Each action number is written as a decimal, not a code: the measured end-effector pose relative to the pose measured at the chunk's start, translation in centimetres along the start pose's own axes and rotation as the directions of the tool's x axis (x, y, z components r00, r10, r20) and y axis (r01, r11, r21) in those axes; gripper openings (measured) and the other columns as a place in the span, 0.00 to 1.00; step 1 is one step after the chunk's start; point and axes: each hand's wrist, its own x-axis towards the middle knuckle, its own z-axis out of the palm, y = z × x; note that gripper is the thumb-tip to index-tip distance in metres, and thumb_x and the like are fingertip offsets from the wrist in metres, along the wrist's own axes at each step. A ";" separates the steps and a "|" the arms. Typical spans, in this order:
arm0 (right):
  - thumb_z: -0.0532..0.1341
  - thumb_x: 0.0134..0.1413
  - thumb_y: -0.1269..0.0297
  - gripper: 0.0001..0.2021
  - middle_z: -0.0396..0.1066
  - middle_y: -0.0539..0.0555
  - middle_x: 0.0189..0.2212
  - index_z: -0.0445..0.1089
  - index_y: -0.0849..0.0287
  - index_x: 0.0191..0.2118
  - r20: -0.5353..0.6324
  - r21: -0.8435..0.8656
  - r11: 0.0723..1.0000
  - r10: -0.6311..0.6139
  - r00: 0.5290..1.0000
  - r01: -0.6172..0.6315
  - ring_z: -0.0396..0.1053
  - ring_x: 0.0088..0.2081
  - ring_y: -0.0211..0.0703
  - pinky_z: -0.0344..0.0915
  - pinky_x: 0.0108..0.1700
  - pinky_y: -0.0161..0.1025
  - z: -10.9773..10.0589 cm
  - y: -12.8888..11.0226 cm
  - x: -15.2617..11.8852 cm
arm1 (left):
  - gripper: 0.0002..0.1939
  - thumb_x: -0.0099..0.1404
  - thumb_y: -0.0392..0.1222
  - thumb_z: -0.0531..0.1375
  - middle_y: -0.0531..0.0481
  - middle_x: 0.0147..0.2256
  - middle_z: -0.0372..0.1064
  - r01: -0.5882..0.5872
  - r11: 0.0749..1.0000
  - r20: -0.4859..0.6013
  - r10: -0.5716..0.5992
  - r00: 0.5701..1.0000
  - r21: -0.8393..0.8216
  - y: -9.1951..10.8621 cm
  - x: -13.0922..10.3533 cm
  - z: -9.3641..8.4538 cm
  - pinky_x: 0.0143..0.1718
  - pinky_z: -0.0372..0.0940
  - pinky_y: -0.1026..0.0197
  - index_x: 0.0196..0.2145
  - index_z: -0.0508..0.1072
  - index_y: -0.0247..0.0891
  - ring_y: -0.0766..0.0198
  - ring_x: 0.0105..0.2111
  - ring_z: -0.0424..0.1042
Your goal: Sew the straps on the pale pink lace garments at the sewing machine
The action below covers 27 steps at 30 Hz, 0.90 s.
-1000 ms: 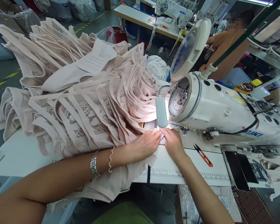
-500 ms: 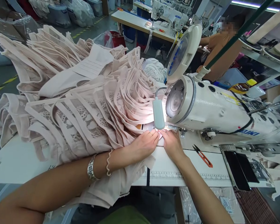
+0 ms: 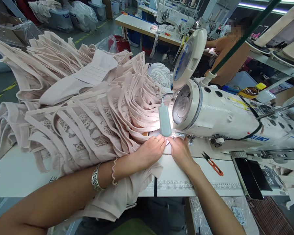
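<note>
Pale-pink, lace-panelled fabric pieces [image 3: 95, 125] are heaped in layered folds, left to centre of frame; one edge is pinched by left hand [image 3: 152, 150] and right hand [image 3: 181, 151].

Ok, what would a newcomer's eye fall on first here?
Probably the big heap of pale-pink cloth and lace at left. Next comes the long white metal sewing machine at right, then the bare left hand and bare right hand, close together below the grey-green oblong lamp.

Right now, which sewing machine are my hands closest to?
The foreground machine at right: your left hand and right hand are by its round end. Other machines stand farther back.
</note>
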 end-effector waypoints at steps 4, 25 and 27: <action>0.45 0.58 0.77 0.25 0.74 0.55 0.34 0.73 0.52 0.49 0.002 -0.023 1.000 0.002 1.000 -0.002 0.66 0.35 0.48 0.60 0.43 0.44 0.1 0.0 0.0 | 0.14 0.72 0.28 0.46 0.33 0.48 0.69 0.007 1.000 0.002 -0.007 1.000 0.015 0.0 0.1 -0.2 0.39 0.63 0.55 0.48 0.68 0.26 0.52 0.45 0.70; 0.48 0.56 0.77 0.25 0.78 0.50 0.40 0.79 0.49 0.45 -0.119 0.350 0.933 0.127 0.985 -0.078 0.73 0.42 0.42 0.70 0.46 0.41 0.4 0.2 -0.5 | 0.11 0.70 0.26 0.48 0.46 0.36 0.69 -0.008 0.998 -0.013 0.007 1.000 -0.069 -3.3 -0.6 -2.1 0.37 0.60 0.61 0.37 0.68 0.34 0.60 0.37 0.68; 0.48 0.57 0.76 0.25 0.78 0.51 0.39 0.79 0.48 0.46 -0.106 0.337 0.938 0.121 0.987 -0.079 0.73 0.42 0.43 0.71 0.46 0.42 0.5 0.1 -0.6 | 0.10 0.71 0.27 0.49 0.45 0.40 0.69 -0.002 0.993 -0.003 0.002 1.000 -0.115 -3.7 -0.8 -1.9 0.39 0.61 0.61 0.42 0.68 0.33 0.60 0.41 0.68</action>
